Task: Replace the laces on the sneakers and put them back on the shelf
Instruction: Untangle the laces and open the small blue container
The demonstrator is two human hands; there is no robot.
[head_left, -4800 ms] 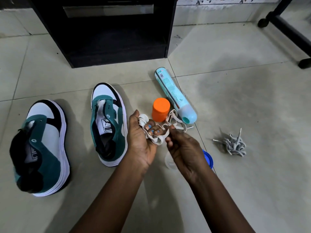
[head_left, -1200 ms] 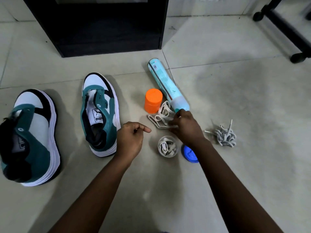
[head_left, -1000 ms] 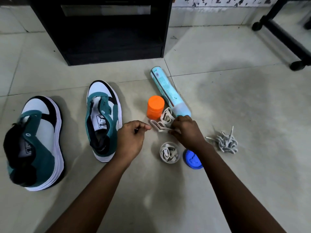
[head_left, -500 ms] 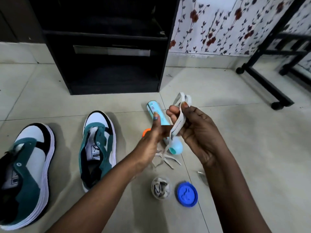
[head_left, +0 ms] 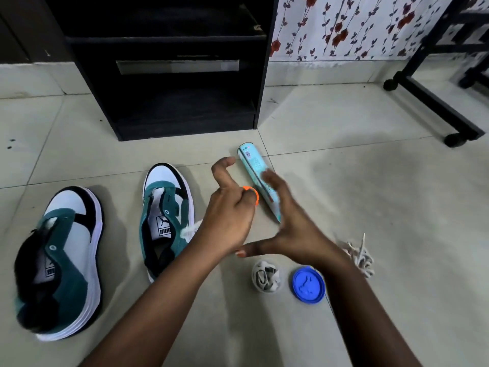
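Your left hand (head_left: 227, 221) hangs over the floor (head_left: 370, 181) with curled fingers; a blurred white lace (head_left: 189, 230) shows at its edge, though whether you grip it I cannot tell. Your right hand (head_left: 293, 231) is spread wide, holding nothing. Both sneakers (head_left: 165, 215) lie unlaced in front of the shelf (head_left: 185, 102).

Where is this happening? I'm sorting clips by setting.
Probably a room at home: a tiled floor, floral wallpaper and a black shelf unit, with sneakers beside it.
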